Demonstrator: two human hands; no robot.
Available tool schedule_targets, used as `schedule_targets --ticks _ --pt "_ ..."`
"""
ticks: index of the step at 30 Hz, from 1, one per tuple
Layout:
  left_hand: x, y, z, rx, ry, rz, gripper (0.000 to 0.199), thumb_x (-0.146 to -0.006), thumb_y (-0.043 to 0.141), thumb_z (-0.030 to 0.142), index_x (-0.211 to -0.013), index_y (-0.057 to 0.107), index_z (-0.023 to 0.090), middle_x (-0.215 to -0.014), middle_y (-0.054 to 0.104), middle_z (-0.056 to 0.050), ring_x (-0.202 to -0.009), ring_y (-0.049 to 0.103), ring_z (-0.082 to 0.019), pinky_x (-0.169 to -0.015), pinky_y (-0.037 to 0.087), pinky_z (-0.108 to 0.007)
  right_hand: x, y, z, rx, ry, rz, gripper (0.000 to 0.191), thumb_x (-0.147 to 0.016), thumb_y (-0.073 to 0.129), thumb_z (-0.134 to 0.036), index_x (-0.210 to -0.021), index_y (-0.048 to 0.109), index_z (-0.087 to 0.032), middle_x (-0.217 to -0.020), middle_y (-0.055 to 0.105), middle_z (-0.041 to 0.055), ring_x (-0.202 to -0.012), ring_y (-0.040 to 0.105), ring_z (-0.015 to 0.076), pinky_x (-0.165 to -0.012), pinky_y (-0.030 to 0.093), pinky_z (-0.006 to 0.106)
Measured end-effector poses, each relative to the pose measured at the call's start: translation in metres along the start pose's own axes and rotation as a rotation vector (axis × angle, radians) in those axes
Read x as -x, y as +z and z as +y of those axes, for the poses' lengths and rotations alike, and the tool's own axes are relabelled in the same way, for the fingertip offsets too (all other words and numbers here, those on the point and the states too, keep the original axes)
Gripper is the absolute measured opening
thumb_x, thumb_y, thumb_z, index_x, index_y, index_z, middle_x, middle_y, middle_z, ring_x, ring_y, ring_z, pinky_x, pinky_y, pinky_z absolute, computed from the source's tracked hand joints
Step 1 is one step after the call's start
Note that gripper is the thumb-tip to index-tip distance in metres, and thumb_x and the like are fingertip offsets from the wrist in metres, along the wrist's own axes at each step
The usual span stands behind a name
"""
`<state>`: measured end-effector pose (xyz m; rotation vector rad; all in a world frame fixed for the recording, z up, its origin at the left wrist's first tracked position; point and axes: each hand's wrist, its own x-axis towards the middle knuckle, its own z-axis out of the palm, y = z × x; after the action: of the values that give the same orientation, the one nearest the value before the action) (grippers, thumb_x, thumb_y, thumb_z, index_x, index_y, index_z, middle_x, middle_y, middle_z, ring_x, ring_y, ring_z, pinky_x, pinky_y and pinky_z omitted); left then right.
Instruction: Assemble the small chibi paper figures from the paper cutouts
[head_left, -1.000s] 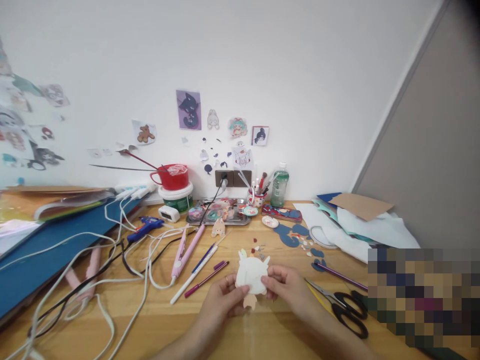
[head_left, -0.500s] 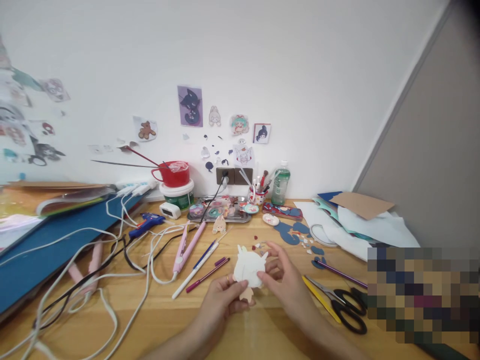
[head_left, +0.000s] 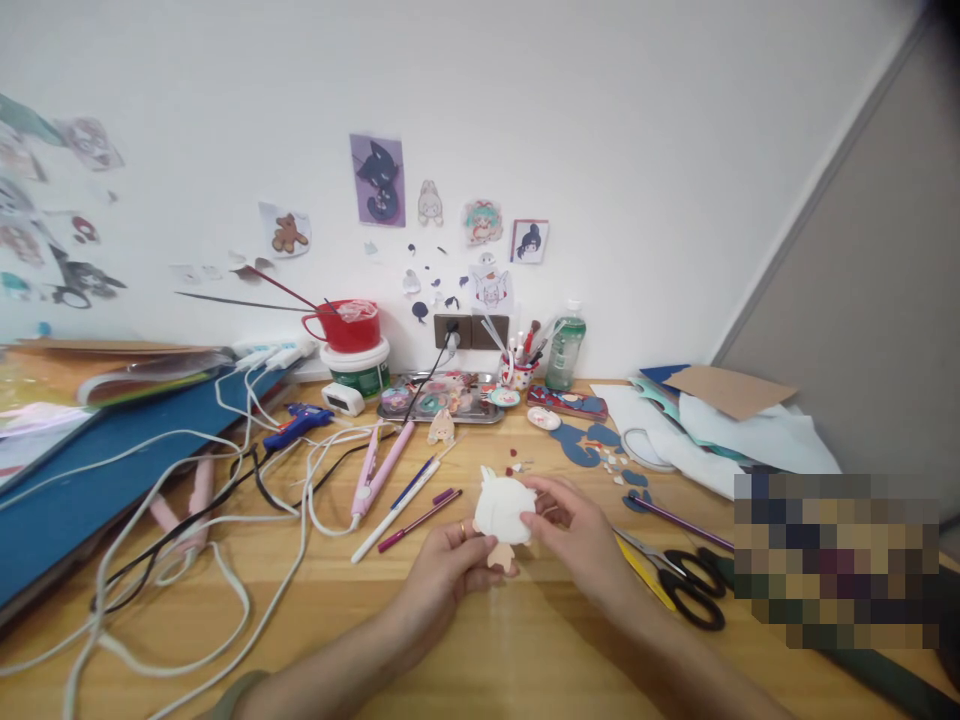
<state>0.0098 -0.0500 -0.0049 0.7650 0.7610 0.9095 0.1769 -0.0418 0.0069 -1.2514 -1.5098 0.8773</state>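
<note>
A white paper cutout figure (head_left: 504, 510), with pointed ears on top and a peach-coloured lower piece, is held above the wooden desk between both hands. My left hand (head_left: 452, 568) pinches its lower left edge, thumb in front and the other fingers behind. At its right edge my right hand (head_left: 574, 530) grips with the thumb on the front, the fingers partly hidden behind. A blank whitish side faces me. Small red and pale paper scraps (head_left: 517, 467) lie just beyond the cutout.
On the left are a blue glue gun (head_left: 296, 425), a pink hair straightener (head_left: 381, 475), pens (head_left: 397, 505) and tangled white cables (head_left: 247, 600). Black-handled scissors (head_left: 694, 585) and a yellow cutter (head_left: 646, 575) lie right. Behind stand a metal tray (head_left: 442, 415) and a green bottle (head_left: 566, 350).
My view has tilted down slightly. The right index finger, raised behind the cutout before, is now lower and closer to its edge. Both hands keep hold of the cutout.
</note>
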Motion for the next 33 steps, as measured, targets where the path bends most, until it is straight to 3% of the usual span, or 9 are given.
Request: schedule_targets --ticks 12,18,33 --pt "-0.001 0.000 0.001 -0.009 -0.014 0.019 0.019 -0.067 0.070 0.024 -0.076 0.066 0.007 -0.075 0.066 -0.007 -0.061 0.062 -0.012 -0.059 0.047 -0.017 -0.006 -0.007 -0.005 -0.131 0.057 0.060 0.032 -0.073 0.058 -0.037 -0.098 0.063 -0.018 -0.090 0.066 0.0066 -0.080 0.059 0.0192 -0.070 0.049 0.031" --pt "-0.001 0.000 -0.001 -0.009 -0.010 0.000 0.019 -0.068 0.070 0.024 -0.078 0.067 0.009 -0.073 0.065 -0.005 -0.063 0.062 -0.012 -0.057 0.046 -0.016 0.001 0.000 -0.011 -0.102 0.051 0.026 0.026 -0.072 0.060 -0.031 -0.095 0.064 -0.018 -0.083 0.063 0.0035 -0.072 0.057 0.0155 -0.064 0.047 0.027" --pt "0.003 0.001 0.000 -0.010 -0.001 -0.043 0.019 -0.068 0.071 0.025 -0.079 0.066 0.010 -0.074 0.065 -0.005 -0.067 0.063 -0.014 -0.062 0.046 -0.019 0.000 -0.004 -0.010 0.034 -0.044 0.000 0.021 -0.075 0.055 -0.022 -0.094 0.065 -0.021 -0.097 0.060 0.0044 -0.075 0.054 0.0146 -0.065 0.045 0.027"
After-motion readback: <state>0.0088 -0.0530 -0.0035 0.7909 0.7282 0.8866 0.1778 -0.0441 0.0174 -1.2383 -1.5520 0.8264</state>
